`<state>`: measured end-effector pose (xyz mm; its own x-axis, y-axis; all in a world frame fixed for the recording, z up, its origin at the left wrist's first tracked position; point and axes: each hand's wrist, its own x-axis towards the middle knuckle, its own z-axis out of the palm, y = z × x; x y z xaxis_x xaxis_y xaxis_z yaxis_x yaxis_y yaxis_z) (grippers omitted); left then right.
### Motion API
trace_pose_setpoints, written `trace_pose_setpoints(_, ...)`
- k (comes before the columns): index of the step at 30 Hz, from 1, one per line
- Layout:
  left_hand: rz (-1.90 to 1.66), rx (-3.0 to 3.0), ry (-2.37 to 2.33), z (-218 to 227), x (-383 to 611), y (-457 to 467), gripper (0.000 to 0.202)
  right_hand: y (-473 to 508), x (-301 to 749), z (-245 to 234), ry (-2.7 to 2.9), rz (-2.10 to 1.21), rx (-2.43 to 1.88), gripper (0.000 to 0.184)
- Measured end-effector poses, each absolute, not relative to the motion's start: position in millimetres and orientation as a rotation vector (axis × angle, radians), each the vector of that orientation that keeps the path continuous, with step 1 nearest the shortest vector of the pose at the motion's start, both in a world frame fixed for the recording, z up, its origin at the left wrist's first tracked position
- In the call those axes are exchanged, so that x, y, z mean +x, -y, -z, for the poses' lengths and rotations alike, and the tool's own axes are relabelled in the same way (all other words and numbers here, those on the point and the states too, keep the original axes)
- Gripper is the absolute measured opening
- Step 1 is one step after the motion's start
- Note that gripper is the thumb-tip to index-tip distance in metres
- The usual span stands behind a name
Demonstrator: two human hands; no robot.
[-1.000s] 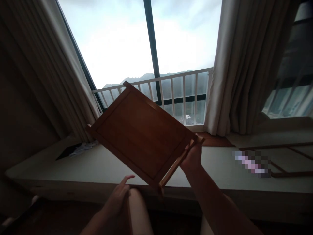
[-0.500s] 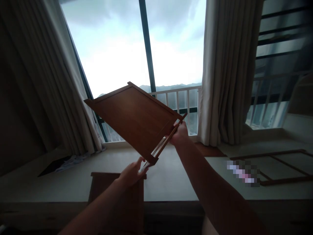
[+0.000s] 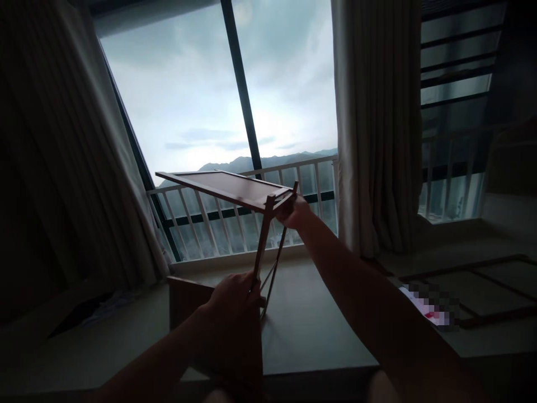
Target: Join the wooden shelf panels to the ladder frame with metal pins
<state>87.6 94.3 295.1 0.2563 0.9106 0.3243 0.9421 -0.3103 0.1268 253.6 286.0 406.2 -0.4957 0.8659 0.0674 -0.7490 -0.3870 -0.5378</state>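
Observation:
Raised in front of the window is a wooden panel with a framed border, lying nearly flat and seen edge-on. A narrow wooden leg frame slants down from its near right end. My right hand is closed around that end, close to the corner joint, its fingertips partly hidden. Lower down, my left hand wraps round the lower part of the leg frame. Just behind and below my left hand stands a brown wooden piece with flat sides, partly covered by my forearm.
A white ledge runs beneath the window. On its right lie a brown wooden frame with crossbars and a blurred pale item. Curtains hang at both sides, and a white railing is beyond the glass.
The panel has tipped from showing its broad face to nearly level. Its leg frame now stands out at an angle below it. My left hand has shifted slightly and grips the leg frame.

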Motion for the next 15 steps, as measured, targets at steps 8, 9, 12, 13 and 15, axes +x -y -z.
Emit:
trace_pose_setpoints(8,0.889,-2.259,2.049,-338.1,96.4,-107.6,0.040,-285.6,258.6,-378.7,1.049,-1.803,-0.345,0.037)
trace_pose_setpoints(9,0.917,-2.269,2.087,-343.6,95.2,-108.6,0.041,-280.4,259.0,-366.5,1.130,-1.678,-0.384,0.036)
trace_pose_setpoints(12,0.969,-2.240,2.198,-355.5,88.9,-113.4,0.047,-261.0,257.2,-314.0,1.408,-1.327,-0.575,0.036)
trace_pose_setpoints(13,0.968,-2.214,2.223,-357.8,85.5,-116.2,0.048,-253.0,255.6,-291.8,1.514,-1.239,-0.625,0.039)
trace_pose_setpoints(15,0.955,-2.167,2.254,-360.3,76.0,-124.6,0.051,-233.0,251.5,-243.8,1.703,-1.072,-0.668,0.042)
